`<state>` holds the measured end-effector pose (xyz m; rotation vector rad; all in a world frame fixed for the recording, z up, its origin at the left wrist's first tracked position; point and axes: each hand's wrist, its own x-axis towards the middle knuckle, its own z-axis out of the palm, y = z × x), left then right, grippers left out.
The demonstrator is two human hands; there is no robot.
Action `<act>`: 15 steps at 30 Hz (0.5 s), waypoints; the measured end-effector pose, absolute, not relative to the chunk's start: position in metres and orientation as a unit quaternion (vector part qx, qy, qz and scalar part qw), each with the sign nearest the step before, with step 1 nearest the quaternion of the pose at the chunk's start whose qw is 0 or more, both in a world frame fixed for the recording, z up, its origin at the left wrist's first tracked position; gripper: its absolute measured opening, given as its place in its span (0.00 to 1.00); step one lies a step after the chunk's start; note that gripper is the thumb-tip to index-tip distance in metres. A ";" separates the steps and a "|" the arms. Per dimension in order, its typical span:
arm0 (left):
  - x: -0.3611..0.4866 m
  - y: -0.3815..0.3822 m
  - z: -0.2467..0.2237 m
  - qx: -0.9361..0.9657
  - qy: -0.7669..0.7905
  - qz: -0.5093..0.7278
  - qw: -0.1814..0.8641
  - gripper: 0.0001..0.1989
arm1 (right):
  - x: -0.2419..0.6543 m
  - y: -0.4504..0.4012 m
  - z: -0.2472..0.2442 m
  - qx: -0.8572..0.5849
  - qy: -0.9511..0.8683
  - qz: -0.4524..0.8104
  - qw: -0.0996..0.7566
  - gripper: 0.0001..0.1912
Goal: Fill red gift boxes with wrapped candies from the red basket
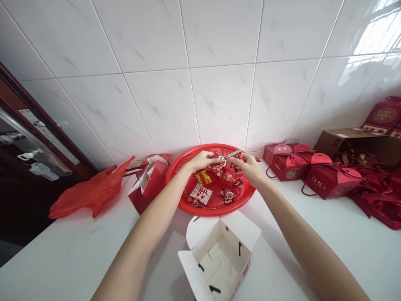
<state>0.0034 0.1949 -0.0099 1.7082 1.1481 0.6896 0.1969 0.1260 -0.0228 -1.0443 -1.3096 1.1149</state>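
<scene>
Fronting the wall (219,104), the red basket (200,210) sat behind the mouth-up open box (246,228). The left hand (202,160), half-curled, touched the basket's wrapped sweets (201,193), grip unclear; the right hand (250,167) pinched a red packet (238,156), silver edge slanting up rightward.

Finishes: plastic, card, tile

Red basket (216,212) is showing smooth perforated plastic; sweet wrappers (229,179) are looking like shiny film. Open box (221,263) is reading matt card. Bag (94,190) is showing thin, crinkled plastic. Wall tiles (219,104) are looking glossy.
</scene>
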 end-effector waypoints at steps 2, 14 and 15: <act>0.003 0.198 -0.013 0.684 0.479 0.324 0.445 0.21 | 0.197 0.125 -0.022 -0.442 -0.547 0.471 0.533 0.15; -0.001 0.208 -0.021 0.637 0.499 0.394 0.436 0.24 | 0.197 0.128 -0.025 -0.426 -0.548 0.474 0.543 0.15; -0.001 0.208 -0.021 0.646 0.489 0.401 0.427 0.24 | 0.196 0.128 -0.025 -0.428 -0.543 0.476 0.543 0.15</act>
